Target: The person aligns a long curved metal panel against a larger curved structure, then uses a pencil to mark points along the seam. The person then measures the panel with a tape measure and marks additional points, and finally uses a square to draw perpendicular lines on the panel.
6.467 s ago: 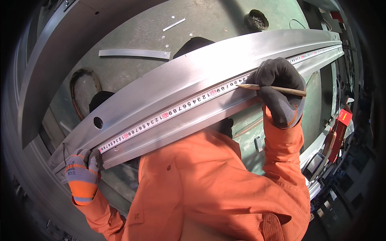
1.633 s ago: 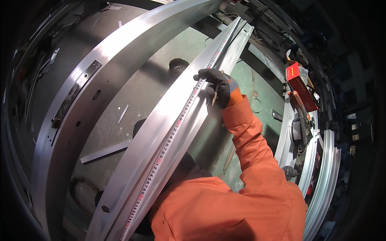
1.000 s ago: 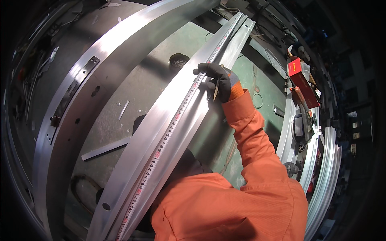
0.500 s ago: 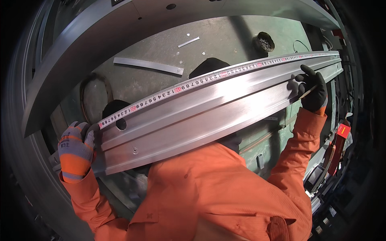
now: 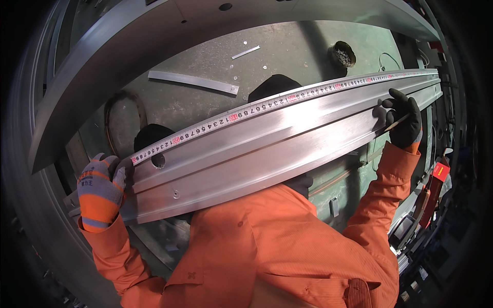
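Note:
A long silvery metal profile (image 5: 257,146) with raised ribs lies across in front of me, a round hole near its left end. Along its far edge stretches the blade of a tape measure (image 5: 205,127), reaching from the left end to the far right. My left hand (image 5: 101,191), in a grey and orange glove, is closed on the tape's left end; the fingers hide what lies inside. At the right part of the profile is my right hand (image 5: 405,120), in a dark-palmed glove. Its fingers are curled around a thin tan stick (image 5: 396,123), perhaps a pencil, slanting over the near edge.
A large curved-looking metal beam (image 5: 154,31) spans the far side. Beyond the profile lie a loose metal strip (image 5: 194,82), a smaller strip (image 5: 245,52) and a round tin (image 5: 343,54) of metal bits. At right are a red object (image 5: 435,190) and assorted tools.
The whole view has shifted slightly, so everything sits a little farther right and lower. Both hands keep nearly the same places on the profile and tape.

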A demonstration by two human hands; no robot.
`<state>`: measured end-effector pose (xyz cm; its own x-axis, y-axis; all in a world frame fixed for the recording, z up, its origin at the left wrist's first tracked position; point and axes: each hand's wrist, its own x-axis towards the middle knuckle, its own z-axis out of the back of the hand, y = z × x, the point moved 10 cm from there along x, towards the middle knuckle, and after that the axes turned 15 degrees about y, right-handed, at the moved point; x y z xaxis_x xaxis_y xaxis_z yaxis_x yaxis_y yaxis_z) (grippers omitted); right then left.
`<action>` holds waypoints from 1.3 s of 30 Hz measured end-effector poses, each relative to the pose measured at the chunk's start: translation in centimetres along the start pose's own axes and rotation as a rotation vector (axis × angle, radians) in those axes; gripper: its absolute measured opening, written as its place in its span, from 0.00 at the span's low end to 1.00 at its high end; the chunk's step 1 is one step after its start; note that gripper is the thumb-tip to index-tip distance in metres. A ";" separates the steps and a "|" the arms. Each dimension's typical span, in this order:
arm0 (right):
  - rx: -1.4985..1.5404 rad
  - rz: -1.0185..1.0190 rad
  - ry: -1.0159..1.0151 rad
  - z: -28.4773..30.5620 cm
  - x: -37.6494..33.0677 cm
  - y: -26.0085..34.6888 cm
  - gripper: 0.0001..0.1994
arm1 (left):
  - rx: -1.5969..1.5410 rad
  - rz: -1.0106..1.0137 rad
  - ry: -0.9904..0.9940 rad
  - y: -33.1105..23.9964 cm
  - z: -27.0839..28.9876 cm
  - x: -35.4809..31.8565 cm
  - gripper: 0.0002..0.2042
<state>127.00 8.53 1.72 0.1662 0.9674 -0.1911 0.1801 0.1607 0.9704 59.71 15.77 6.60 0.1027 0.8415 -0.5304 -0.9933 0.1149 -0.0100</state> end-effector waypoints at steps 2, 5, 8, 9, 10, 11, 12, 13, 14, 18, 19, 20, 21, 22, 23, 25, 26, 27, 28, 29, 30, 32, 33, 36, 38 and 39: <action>0.004 0.014 0.088 -0.6 0.2 0.1 0.27 | 0.012 0.007 0.009 0.1 -0.1 0.1 0.13; 0.072 -0.009 0.295 -1.7 0.4 0.2 0.24 | 0.010 -0.004 -0.016 0.2 -0.2 0.0 0.13; 0.002 0.032 0.261 -1.7 0.1 0.6 0.21 | 0.009 -0.015 -0.006 -0.2 0.1 0.0 0.13; -0.077 0.072 0.180 -0.9 0.0 0.4 0.19 | 0.009 -0.027 -0.021 -0.2 0.0 -0.1 0.12; -0.082 0.078 0.156 -1.1 -0.1 0.4 0.16 | 0.010 -0.037 -0.035 0.1 -0.2 -0.1 0.12; -0.090 0.084 0.132 -1.2 -0.2 0.5 0.14 | 0.012 -0.047 -0.050 0.2 -0.2 -0.2 0.12; -0.099 0.091 0.106 -1.2 -0.3 0.7 0.11 | 0.010 -0.035 -0.042 0.1 -0.2 -0.2 0.12; -0.027 0.037 0.132 -1.7 -0.2 0.9 0.10 | 0.009 -0.021 -0.034 0.1 -0.1 -0.2 0.12; -0.025 0.033 0.142 -1.7 -0.2 0.8 0.13 | 0.007 -0.007 -0.025 0.1 -0.2 -0.2 0.12; -0.119 0.068 0.172 -0.3 -0.2 0.3 0.27 | 0.022 -0.055 -0.080 0.6 -0.4 -0.2 0.13; -0.078 0.016 0.211 -0.4 -0.1 0.2 0.28 | 0.025 -0.061 -0.092 0.6 -0.4 -0.3 0.13; -0.037 -0.037 0.249 -0.8 -0.1 -0.2 0.28 | 0.027 -0.067 -0.104 0.6 -0.4 -0.4 0.13; -0.092 0.003 0.200 -0.5 -0.1 0.0 0.28 | 0.029 -0.050 -0.081 0.7 -0.5 -0.3 0.13; -0.149 0.042 0.148 -0.4 -0.2 0.1 0.28 | 0.029 -0.036 -0.058 0.4 -0.4 -0.1 0.13; -0.181 0.066 0.126 -0.3 -0.3 0.2 0.28 | 0.030 -0.023 -0.035 0.4 -0.5 0.0 0.13; -0.222 0.097 0.111 -0.1 -0.3 0.3 0.28 | 0.028 -0.023 -0.040 0.5 -0.5 0.0 0.13; -0.213 0.082 0.132 -0.2 -0.3 0.3 0.28 | 0.026 -0.023 -0.043 0.6 -0.5 0.0 0.13; -0.204 0.066 0.152 -0.3 -0.2 0.3 0.28 | 0.029 -0.024 -0.041 0.5 -0.5 0.0 0.13; -0.178 0.028 0.187 -0.6 -0.2 0.4 0.28 | 0.030 -0.023 -0.039 0.5 -0.5 -0.1 0.13; -0.152 -0.010 0.222 -1.0 -0.1 0.3 0.28 | 0.032 -0.023 -0.037 0.5 -0.5 -0.1 0.13; -0.183 0.041 0.175 -0.8 -0.1 0.5 0.28 | 0.038 -0.022 -0.034 0.4 -0.5 -0.1 0.13; -0.215 0.102 0.120 -0.7 -0.3 0.4 0.24 | 0.051 -0.025 -0.030 0.3 -0.5 -0.1 0.14; -0.215 0.113 0.116 -0.6 -0.4 0.4 0.21 | 0.052 -0.030 -0.040 0.3 -0.4 -0.1 0.14; -0.172 0.049 0.180 -0.9 -0.3 0.8 0.18 | 0.045 -0.038 -0.053 0.5 -0.4 -0.1 0.14; -0.177 0.042 0.162 -1.2 -0.3 0.8 0.19 | 0.041 -0.030 -0.048 0.5 -0.4 -0.1 0.14; -0.177 0.035 0.159 -1.3 -0.3 0.9 0.19 | 0.038 -0.026 -0.041 0.5 -0.4 -0.1 0.14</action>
<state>125.88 8.64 2.83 0.0120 0.9893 -0.1451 0.0024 0.1451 0.9894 59.21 15.53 6.35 0.1314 0.8588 -0.4951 -0.9877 0.1564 0.0091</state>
